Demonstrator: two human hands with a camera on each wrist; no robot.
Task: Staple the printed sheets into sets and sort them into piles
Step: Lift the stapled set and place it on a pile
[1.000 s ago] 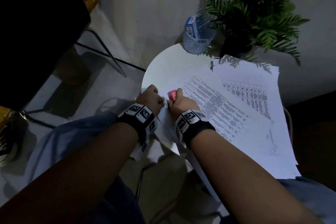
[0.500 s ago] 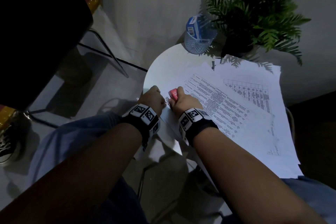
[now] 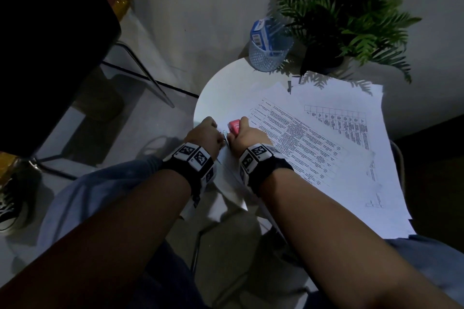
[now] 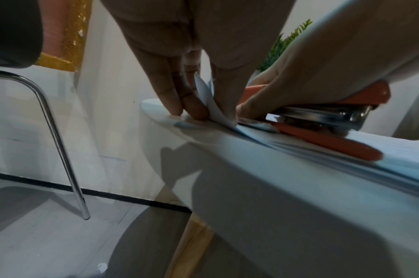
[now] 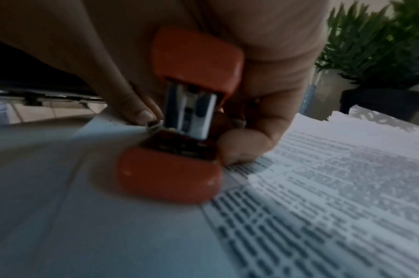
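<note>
Printed sheets [image 3: 301, 148] with dense tables lie fanned over a round white table [image 3: 226, 88]. At their near left corner my right hand [image 3: 244, 133] grips a small orange stapler [image 3: 234, 126], thumb on one side and fingers on the other. The stapler [image 5: 194, 62] sits on the paper with its metal mouth at the corner; in the left wrist view the stapler [image 4: 322, 114] has sheets between base and arm. My left hand [image 3: 208, 130] pinches the lifted corner of the sheets [image 4: 205, 97] between thumb and fingers, with the fingertips [image 4: 172, 107] down on the table edge.
A blue mesh cup [image 3: 270, 55] holding a small blue box stands at the table's back, beside a potted fern [image 3: 346, 22]. A second spread of sheets [image 3: 351, 118] lies to the right. A chrome-legged chair [image 4: 61, 131] stands left of the table, a black sneaker [image 3: 10, 200] on the floor.
Both hands stay at the corner of the sheets, with the stapler still in my right hand. Only the view has shifted slightly.
</note>
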